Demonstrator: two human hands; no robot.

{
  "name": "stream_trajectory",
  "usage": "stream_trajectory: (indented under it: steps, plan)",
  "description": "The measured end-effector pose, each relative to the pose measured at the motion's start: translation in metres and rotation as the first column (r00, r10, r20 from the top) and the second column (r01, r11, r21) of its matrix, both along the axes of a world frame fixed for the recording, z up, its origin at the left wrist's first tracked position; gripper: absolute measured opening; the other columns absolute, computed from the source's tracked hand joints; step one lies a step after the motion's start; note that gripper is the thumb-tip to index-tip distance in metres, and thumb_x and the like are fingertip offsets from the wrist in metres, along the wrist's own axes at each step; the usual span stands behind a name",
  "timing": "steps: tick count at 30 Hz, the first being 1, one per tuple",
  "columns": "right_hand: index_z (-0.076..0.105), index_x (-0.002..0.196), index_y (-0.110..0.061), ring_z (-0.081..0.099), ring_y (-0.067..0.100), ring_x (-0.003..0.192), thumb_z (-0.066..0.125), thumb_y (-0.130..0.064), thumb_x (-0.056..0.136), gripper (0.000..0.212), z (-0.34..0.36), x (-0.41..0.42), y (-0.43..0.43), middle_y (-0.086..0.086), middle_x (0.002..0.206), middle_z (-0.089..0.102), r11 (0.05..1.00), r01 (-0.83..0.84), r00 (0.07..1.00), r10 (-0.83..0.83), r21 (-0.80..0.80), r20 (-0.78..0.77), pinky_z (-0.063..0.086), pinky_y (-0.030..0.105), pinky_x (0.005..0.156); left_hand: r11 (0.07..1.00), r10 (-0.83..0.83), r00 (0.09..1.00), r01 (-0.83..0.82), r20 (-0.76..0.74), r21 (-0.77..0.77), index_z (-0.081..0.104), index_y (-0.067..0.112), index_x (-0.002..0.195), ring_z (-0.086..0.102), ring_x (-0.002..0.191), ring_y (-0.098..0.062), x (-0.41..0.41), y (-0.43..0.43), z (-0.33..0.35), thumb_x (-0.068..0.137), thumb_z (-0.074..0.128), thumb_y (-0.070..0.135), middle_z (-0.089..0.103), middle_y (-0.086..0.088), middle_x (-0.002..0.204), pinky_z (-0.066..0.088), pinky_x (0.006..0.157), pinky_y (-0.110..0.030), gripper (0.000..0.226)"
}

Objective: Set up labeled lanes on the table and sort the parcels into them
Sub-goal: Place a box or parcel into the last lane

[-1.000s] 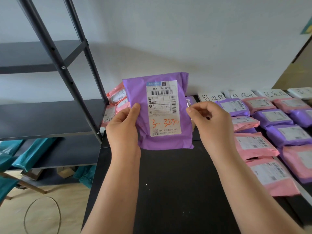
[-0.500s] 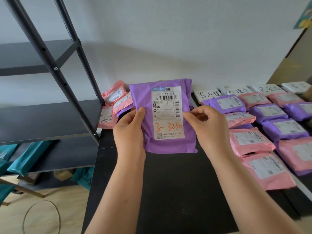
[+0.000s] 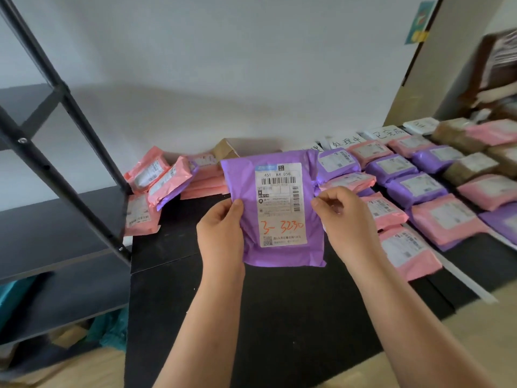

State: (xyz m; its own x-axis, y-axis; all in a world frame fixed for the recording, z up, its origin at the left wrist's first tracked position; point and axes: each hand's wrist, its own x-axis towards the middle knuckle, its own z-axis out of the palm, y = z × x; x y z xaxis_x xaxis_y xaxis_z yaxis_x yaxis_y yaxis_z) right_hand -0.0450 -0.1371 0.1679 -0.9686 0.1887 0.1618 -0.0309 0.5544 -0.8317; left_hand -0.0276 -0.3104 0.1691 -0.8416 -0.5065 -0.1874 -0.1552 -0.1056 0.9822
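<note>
Left hand (image 3: 221, 231) grips the left edge of a purple parcel (image 3: 282, 254), thumb laid on the front, fingers hidden behind. Right hand (image 3: 344, 219) pinches the right edge, fingers curled. Parcel held upright above the table, in front of the near end of the lanes, face toward the camera. Its white shipping label (image 3: 279, 204) reads "451 K4 058" across the top, barcode beneath, smaller print too fine to read; "3-3230" is handwritten in orange-red across the lower half. Below lies a black table (image 3: 279, 317). To the right, pink and purple parcels (image 3: 405, 186) lie in rows running toward the wall, with brown parcels (image 3: 470, 169) in the farthest row. White lane cards stand at the heads of the rows: "处理中" (image 3: 345, 141), "已完成" (image 3: 387, 134), one more card (image 3: 312, 148) mostly hidden behind the held parcel, and a further white card (image 3: 422, 126) whose writing is blurred. At the back left of the table, a loose pile of pink parcels (image 3: 167, 180), beside a cardboard box (image 3: 226, 149). Black metal shelf (image 3: 56, 219) on the left, teal bags (image 3: 112, 331) beneath it. White wall (image 3: 223, 65) behind; pale wood floor (image 3: 70, 371).
</note>
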Motion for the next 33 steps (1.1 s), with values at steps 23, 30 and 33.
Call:
stream_trajectory:
  steps: [23,30,33]
  plan:
    - [0.07,0.086,-0.018,0.064,0.007,0.075,0.071,-0.026,0.09,0.009,-0.013,0.095,0.229,-0.01,0.081,0.068,0.919,0.383,0.919,-0.369,-0.09,0.138,0.044,0.023,0.063,0.853,-0.499,0.862,0.507,0.091,-0.121,0.065,0.038,0.092,0.069,0.088,-0.013,0.041,0.232,-0.016,0.098,0.057,0.031,0.071,0.01,0.091,0.058,0.078,-0.035,0.012]
    - [0.071,0.082,-0.015,0.071,0.025,0.079,0.071,-0.019,0.088,0.007,-0.035,0.128,0.348,-0.001,0.08,0.073,0.852,0.487,0.871,-0.457,-0.194,0.179,0.057,0.039,0.073,0.704,-0.644,0.742,0.67,0.187,-0.235,0.055,0.032,0.136,0.067,0.096,-0.014,0.066,0.349,-0.039,0.098,0.056,0.037,0.069,0.005,0.108,0.056,0.078,-0.032,0.038]
    - [0.071,0.085,-0.011,0.071,0.025,0.081,0.07,-0.016,0.089,0.006,-0.046,0.137,0.387,0.001,0.082,0.073,0.832,0.515,0.855,-0.479,-0.207,0.202,0.056,0.04,0.077,0.68,-0.657,0.717,0.697,0.235,-0.226,0.057,0.025,0.131,0.066,0.092,-0.009,0.076,0.383,-0.056,0.096,0.06,0.033,0.069,0.008,0.104,0.049,0.069,-0.022,0.036]
